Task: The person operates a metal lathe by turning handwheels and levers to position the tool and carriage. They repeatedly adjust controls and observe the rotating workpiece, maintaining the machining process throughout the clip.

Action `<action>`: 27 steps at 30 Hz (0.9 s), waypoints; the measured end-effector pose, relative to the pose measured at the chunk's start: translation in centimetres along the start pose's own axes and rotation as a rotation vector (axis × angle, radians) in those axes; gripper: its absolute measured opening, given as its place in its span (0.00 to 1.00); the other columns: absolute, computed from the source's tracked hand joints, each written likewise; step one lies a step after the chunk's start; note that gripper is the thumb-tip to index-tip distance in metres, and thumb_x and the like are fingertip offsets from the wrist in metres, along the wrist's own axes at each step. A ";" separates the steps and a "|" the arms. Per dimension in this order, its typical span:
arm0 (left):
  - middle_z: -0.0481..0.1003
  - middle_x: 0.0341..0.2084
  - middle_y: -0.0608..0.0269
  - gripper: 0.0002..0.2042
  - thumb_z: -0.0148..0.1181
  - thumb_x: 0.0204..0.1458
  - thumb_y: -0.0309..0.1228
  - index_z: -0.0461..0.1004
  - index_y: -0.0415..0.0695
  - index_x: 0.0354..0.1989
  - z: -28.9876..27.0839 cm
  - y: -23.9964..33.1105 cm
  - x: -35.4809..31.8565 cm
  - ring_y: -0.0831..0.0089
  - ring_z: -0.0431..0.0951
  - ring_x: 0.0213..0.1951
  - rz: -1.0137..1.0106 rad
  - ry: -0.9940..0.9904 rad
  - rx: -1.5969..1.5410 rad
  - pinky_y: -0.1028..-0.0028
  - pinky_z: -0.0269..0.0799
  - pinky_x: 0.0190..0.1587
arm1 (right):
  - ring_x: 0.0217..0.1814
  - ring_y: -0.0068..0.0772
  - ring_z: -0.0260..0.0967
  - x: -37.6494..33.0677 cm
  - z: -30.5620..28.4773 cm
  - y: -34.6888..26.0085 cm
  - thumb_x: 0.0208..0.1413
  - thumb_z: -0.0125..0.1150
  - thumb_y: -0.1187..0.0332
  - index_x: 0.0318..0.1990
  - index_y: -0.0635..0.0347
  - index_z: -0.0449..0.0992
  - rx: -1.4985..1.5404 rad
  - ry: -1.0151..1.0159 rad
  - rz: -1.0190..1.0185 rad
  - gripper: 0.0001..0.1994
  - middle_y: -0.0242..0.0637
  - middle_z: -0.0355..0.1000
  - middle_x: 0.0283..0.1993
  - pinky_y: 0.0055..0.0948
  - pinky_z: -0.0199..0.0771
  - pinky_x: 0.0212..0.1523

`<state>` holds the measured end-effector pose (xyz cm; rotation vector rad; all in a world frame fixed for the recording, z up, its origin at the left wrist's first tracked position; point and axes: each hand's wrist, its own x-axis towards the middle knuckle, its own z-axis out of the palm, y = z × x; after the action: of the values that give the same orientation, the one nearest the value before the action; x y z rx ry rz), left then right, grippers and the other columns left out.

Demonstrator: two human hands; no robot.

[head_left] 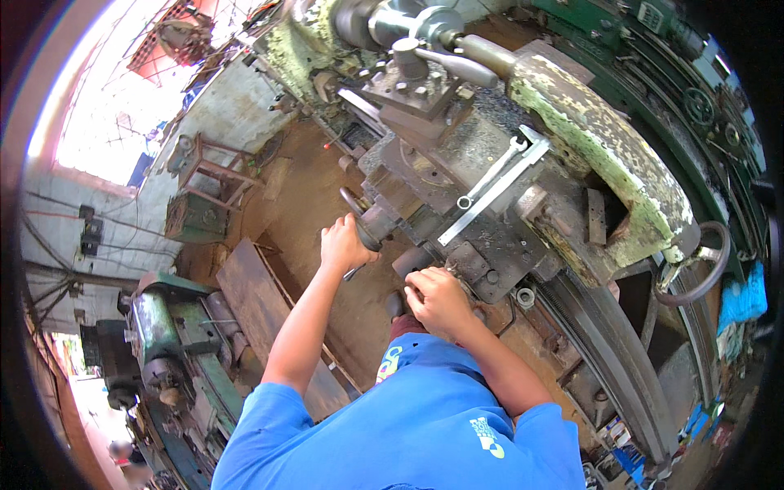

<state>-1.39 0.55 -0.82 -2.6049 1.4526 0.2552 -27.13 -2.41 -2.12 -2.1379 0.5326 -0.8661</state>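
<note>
At the lathe [523, 180] carriage, left hand [345, 242] grips the handwheel [364, 222] and right hand [438, 299] closes on a small crank, seemingly feeding the cut; next needs slow, even turning.

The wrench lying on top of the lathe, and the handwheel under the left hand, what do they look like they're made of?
The wrench looks like bright plated steel: silvery and shiny with a ring end. The handwheel under the left hand seems to be dark bare metal, probably iron or steel, dull and worn. The right hand rests on the grimy grey carriage, likely cast iron.
</note>
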 end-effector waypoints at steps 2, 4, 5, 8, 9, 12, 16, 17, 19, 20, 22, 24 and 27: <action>0.76 0.56 0.43 0.57 0.80 0.27 0.55 0.64 0.34 0.67 0.0 0.3 -0.1 0.52 0.77 0.59 -0.013 -0.004 0.016 0.57 0.68 0.63 | 0.37 0.44 0.75 -0.6 1.4 1.8 0.54 0.66 0.67 0.31 0.56 0.76 -0.126 -0.052 -0.033 0.06 0.38 0.75 0.30 0.43 0.73 0.43; 0.77 0.53 0.44 0.53 0.82 0.27 0.52 0.67 0.34 0.63 0.1 0.5 -0.3 0.51 0.78 0.57 -0.014 0.052 0.026 0.55 0.69 0.61 | 0.36 0.42 0.76 -1.0 2.3 2.8 0.53 0.67 0.66 0.28 0.54 0.75 -0.236 -0.074 -0.059 0.07 0.37 0.75 0.29 0.41 0.72 0.41; 0.77 0.53 0.44 0.53 0.82 0.27 0.52 0.67 0.33 0.63 0.1 0.6 -0.3 0.51 0.78 0.57 -0.001 0.083 0.013 0.55 0.69 0.61 | 0.36 0.42 0.76 -1.2 2.5 3.1 0.53 0.67 0.66 0.28 0.54 0.74 -0.207 -0.026 -0.078 0.07 0.36 0.75 0.28 0.41 0.72 0.40; 0.77 0.54 0.44 0.53 0.82 0.27 0.51 0.66 0.33 0.63 0.4 0.7 -0.6 0.50 0.78 0.57 0.000 0.114 0.000 0.55 0.69 0.62 | 0.34 0.41 0.76 -1.4 3.0 3.5 0.53 0.67 0.66 0.27 0.54 0.74 -0.180 -0.009 -0.045 0.08 0.35 0.75 0.26 0.41 0.72 0.40; 0.77 0.54 0.45 0.53 0.82 0.28 0.51 0.66 0.33 0.64 0.4 0.7 -0.7 0.50 0.78 0.57 -0.004 0.114 0.001 0.55 0.68 0.62 | 0.33 0.41 0.76 -1.3 3.1 3.5 0.53 0.67 0.66 0.26 0.54 0.74 -0.185 -0.012 -0.049 0.08 0.35 0.75 0.26 0.41 0.72 0.39; 0.76 0.56 0.45 0.53 0.83 0.28 0.50 0.66 0.34 0.64 0.6 0.8 -0.7 0.50 0.77 0.58 -0.007 0.132 0.003 0.56 0.68 0.62 | 0.33 0.41 0.76 -1.2 3.0 3.4 0.53 0.67 0.66 0.26 0.54 0.74 -0.186 -0.015 -0.048 0.08 0.35 0.75 0.26 0.41 0.72 0.39; 0.74 0.59 0.45 0.57 0.84 0.27 0.51 0.63 0.35 0.67 0.9 0.9 -0.7 0.52 0.76 0.60 -0.037 0.112 0.020 0.56 0.66 0.63 | 0.33 0.41 0.76 -1.0 2.9 3.2 0.52 0.67 0.66 0.26 0.54 0.74 -0.186 0.009 -0.043 0.08 0.35 0.75 0.26 0.41 0.73 0.39; 0.74 0.58 0.46 0.57 0.84 0.26 0.51 0.63 0.35 0.67 1.1 0.9 -0.7 0.52 0.76 0.60 -0.036 0.120 0.013 0.56 0.66 0.63 | 0.32 0.41 0.75 -1.0 2.9 3.2 0.52 0.68 0.66 0.26 0.54 0.74 -0.178 0.028 -0.053 0.08 0.35 0.74 0.25 0.41 0.72 0.37; 0.74 0.58 0.46 0.57 0.84 0.26 0.50 0.63 0.35 0.67 1.2 0.9 -0.8 0.52 0.76 0.60 -0.039 0.138 0.020 0.55 0.66 0.63 | 0.29 0.41 0.74 -1.0 3.0 3.2 0.52 0.68 0.67 0.26 0.53 0.74 -0.162 0.057 -0.068 0.08 0.35 0.73 0.23 0.41 0.70 0.35; 0.74 0.58 0.46 0.56 0.84 0.26 0.50 0.63 0.35 0.67 1.3 0.9 -0.8 0.52 0.76 0.60 -0.034 0.149 0.012 0.55 0.66 0.63 | 0.29 0.41 0.74 -1.0 3.0 3.2 0.52 0.68 0.67 0.26 0.53 0.74 -0.167 0.057 -0.067 0.08 0.35 0.73 0.23 0.41 0.70 0.35; 0.74 0.58 0.46 0.56 0.84 0.26 0.49 0.63 0.35 0.67 1.5 0.9 -0.9 0.52 0.76 0.60 -0.039 0.158 0.022 0.55 0.66 0.63 | 0.29 0.41 0.74 -1.0 3.1 3.2 0.52 0.68 0.67 0.26 0.53 0.74 -0.174 0.054 -0.059 0.08 0.35 0.73 0.23 0.41 0.70 0.35; 0.74 0.58 0.46 0.56 0.84 0.26 0.49 0.63 0.35 0.66 1.7 1.0 -1.0 0.52 0.76 0.60 -0.033 0.185 0.012 0.55 0.66 0.63 | 0.31 0.41 0.75 -1.0 3.0 3.2 0.52 0.68 0.66 0.25 0.53 0.74 -0.184 0.029 -0.046 0.08 0.35 0.73 0.24 0.41 0.72 0.37; 0.74 0.59 0.46 0.55 0.84 0.26 0.48 0.63 0.35 0.66 1.9 1.1 -1.1 0.51 0.76 0.60 -0.034 0.209 0.019 0.55 0.66 0.63 | 0.32 0.41 0.75 -1.1 3.0 3.1 0.52 0.68 0.66 0.25 0.53 0.74 -0.196 0.018 -0.038 0.09 0.35 0.74 0.25 0.41 0.73 0.38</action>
<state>-3.05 1.26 -2.50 -2.7060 1.4612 -0.0364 -25.99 -2.26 -6.43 -2.3259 0.6093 -0.8858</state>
